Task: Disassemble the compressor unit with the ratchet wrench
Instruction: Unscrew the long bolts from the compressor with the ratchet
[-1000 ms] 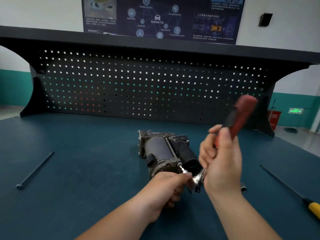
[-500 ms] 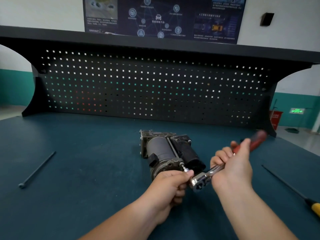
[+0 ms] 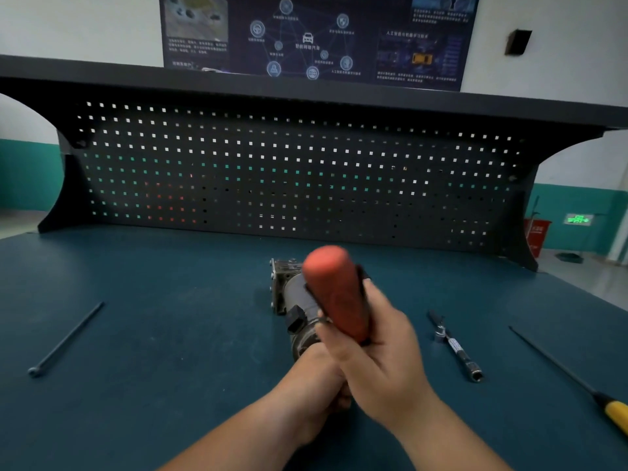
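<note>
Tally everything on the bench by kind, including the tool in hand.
Compressor unit: 1
Ratchet wrench, gripped by the right hand: 1
Socket extension bar: 1
Yellow-handled screwdriver: 1
Long black rod: 1
Total: 5
</note>
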Motion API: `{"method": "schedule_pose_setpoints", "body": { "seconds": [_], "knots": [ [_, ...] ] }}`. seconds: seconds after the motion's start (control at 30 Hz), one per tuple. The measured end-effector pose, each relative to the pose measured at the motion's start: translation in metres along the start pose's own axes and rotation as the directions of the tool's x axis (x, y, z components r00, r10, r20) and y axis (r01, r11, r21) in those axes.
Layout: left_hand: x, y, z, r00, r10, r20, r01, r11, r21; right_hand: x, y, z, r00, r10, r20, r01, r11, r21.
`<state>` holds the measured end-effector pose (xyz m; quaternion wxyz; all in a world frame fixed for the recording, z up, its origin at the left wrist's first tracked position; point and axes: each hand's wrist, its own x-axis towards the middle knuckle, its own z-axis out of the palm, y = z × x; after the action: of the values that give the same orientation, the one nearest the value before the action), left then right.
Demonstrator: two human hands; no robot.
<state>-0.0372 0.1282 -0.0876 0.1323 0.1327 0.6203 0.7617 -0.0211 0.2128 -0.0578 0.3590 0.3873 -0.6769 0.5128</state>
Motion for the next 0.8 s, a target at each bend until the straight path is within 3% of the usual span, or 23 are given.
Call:
{"method": "schedule_pose_setpoints", "body": {
  "seconds": [0.07, 0.1, 0.17, 0.27, 0.33, 0.4, 0.5, 0.57, 0.63, 0.73, 0.8],
  "knots": [
    [0.002, -0.002, -0.003, 1.0, -0.026, 0.013, 0.026, 1.0, 0.007, 0.006, -0.005, 0.0, 0.966, 0.192, -0.172, -0.149, 0.96, 0.235],
    [0.004, -0.004, -0.006, 0.999, -0.05, 0.019, 0.05, 0.999, 0.002, 0.009, -0.005, -0.004, 0.909, 0.324, -0.261, -0.202, 0.893, 0.402],
    [0.006, -0.003, -0.008, 0.996, -0.094, 0.009, 0.094, 0.995, -0.042, 0.015, -0.002, -0.016, 0.72, 0.572, -0.394, -0.171, 0.695, 0.698],
    [0.007, -0.001, -0.007, 0.995, -0.098, 0.018, 0.1, 0.985, -0.139, 0.021, 0.006, -0.035, 0.363, 0.871, -0.331, -0.011, 0.359, 0.933],
    [0.007, -0.001, -0.006, 0.996, -0.089, 0.014, 0.09, 0.986, -0.138, 0.021, 0.01, -0.038, 0.285, 0.909, -0.305, 0.026, 0.311, 0.95],
    [0.006, -0.001, -0.007, 0.995, -0.099, 0.003, 0.099, 0.988, -0.123, 0.021, 0.011, -0.036, 0.348, 0.876, -0.334, -0.009, 0.36, 0.933],
    [0.005, -0.002, -0.007, 0.993, -0.116, -0.015, 0.115, 0.992, -0.054, 0.021, 0.007, -0.029, 0.61, 0.689, -0.391, -0.111, 0.563, 0.819],
    [0.006, -0.002, -0.007, 0.992, -0.122, -0.026, 0.123, 0.992, 0.029, 0.019, 0.002, -0.024, 0.808, 0.512, -0.292, -0.198, 0.703, 0.683],
    [0.006, -0.003, -0.006, 0.994, -0.11, -0.028, 0.112, 0.987, 0.111, 0.013, -0.001, -0.019, 0.941, 0.318, -0.112, -0.229, 0.848, 0.478],
    [0.004, -0.004, -0.004, 1.0, -0.017, -0.013, 0.019, 0.984, 0.175, 0.004, -0.002, -0.011, 0.994, 0.106, 0.022, -0.109, 0.981, 0.161],
    [0.004, -0.006, -0.005, 1.0, 0.003, -0.013, -0.001, 0.987, 0.162, 0.004, -0.007, -0.006, 0.982, 0.187, -0.034, -0.176, 0.961, 0.212]
  ]
}}
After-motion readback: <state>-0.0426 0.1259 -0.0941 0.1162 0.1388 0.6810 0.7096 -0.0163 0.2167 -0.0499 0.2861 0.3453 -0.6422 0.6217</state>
